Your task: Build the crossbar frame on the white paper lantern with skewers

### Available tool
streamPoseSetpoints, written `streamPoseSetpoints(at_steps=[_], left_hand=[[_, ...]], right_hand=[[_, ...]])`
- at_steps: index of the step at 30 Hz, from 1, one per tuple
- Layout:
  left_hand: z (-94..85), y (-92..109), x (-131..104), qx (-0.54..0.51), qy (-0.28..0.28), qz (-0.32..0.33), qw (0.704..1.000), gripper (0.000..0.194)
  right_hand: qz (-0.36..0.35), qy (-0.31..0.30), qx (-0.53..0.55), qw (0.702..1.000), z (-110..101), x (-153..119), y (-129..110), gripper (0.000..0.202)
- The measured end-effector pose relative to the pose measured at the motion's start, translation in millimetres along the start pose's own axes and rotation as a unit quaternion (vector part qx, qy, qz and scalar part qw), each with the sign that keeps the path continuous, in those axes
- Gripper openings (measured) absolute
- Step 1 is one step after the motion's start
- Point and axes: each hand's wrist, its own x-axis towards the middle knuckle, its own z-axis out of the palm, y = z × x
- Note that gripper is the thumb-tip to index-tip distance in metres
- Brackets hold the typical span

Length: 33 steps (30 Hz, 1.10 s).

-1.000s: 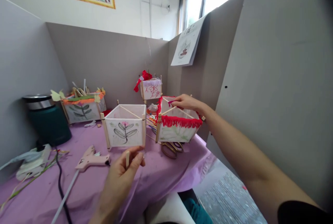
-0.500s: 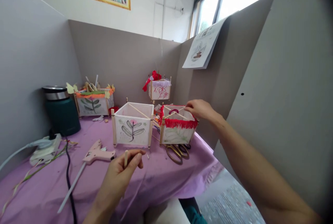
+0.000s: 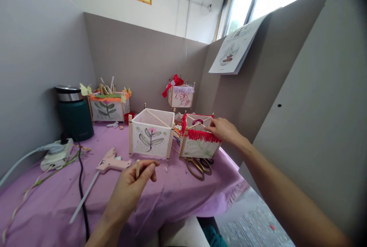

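My left hand (image 3: 132,186) is closed around a short wooden stick (image 3: 138,168), whose pale end sticks up between the fingers, low in front of the white box lantern (image 3: 150,136). That lantern stands upright on wooden corner posts, with a leafy plant drawn on its front and a stick running across its top. My right hand (image 3: 225,129) reaches to the right side of the red-fringed box lantern (image 3: 199,148), its fingers bent and pinched at the top rim by the crossed sticks. The fingertips are partly hidden. A dark red ring (image 3: 197,122) lies at the crossing.
Brass-coloured scissors (image 3: 196,169) lie before the red-fringed lantern. A pink glue gun (image 3: 111,161), a black cable (image 3: 81,186) and a power strip (image 3: 57,155) are on the left. Behind stand a green flask (image 3: 75,119), an orange-trimmed box (image 3: 106,111) and a red-flowered lantern (image 3: 180,98).
My right hand has shifted from the far right rim slightly inward and down over the red-fringed lantern's top. The left hand keeps its stick. The whole view has moved a little.
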Motion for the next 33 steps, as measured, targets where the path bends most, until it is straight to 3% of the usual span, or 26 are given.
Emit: streamPoseSetpoints(at_steps=[4,7,11,14,17,21,26,29,33], left_hand=[[-1.2,-3.2,0.7,-0.005,0.000,-0.005,1.000,0.029],[-0.5,-2.9,1.0,0.003,-0.007,-0.005,1.000,0.028],[0.0,-0.2,-0.2,0.013,-0.013,0.000,1.000,0.027],[-2.6,-1.4,-1.0,0.022,-0.012,0.014,1.000,0.025],[-7.4,-6.1,-0.7,0.022,-0.009,0.018,1.000,0.025],[-11.3,-11.7,0.5,0.010,0.003,0.023,1.000,0.027],[-7.3,-8.8,-0.1,0.014,-0.004,0.019,1.000,0.028],[-5.2,-4.8,-0.9,0.019,-0.007,0.028,0.999,0.028],[-5.2,-2.5,-1.1,0.019,0.005,0.033,0.999,0.028]], right_hand=[[-0.045,0.062,0.010,0.997,3.6,-15.1,-12.4,0.048],[-0.030,0.096,-0.021,0.995,4.5,-8.4,-19.1,0.044],[0.012,0.026,-0.037,0.999,5.8,27.1,-22.2,0.040],[-0.024,-0.029,-0.018,0.999,9.3,49.2,-23.3,0.029],[-0.051,-0.038,-0.004,0.998,5.6,54.7,-15.3,0.027],[-0.090,-0.022,0.040,0.995,-21.4,49.8,18.1,0.030],[-0.138,-0.064,0.162,0.975,-67.7,46.6,55.6,0.024],[-0.124,-0.089,0.188,0.970,-91.2,46.4,55.3,0.027],[-0.142,-0.137,0.177,0.964,-117.3,44.1,35.1,0.037]])
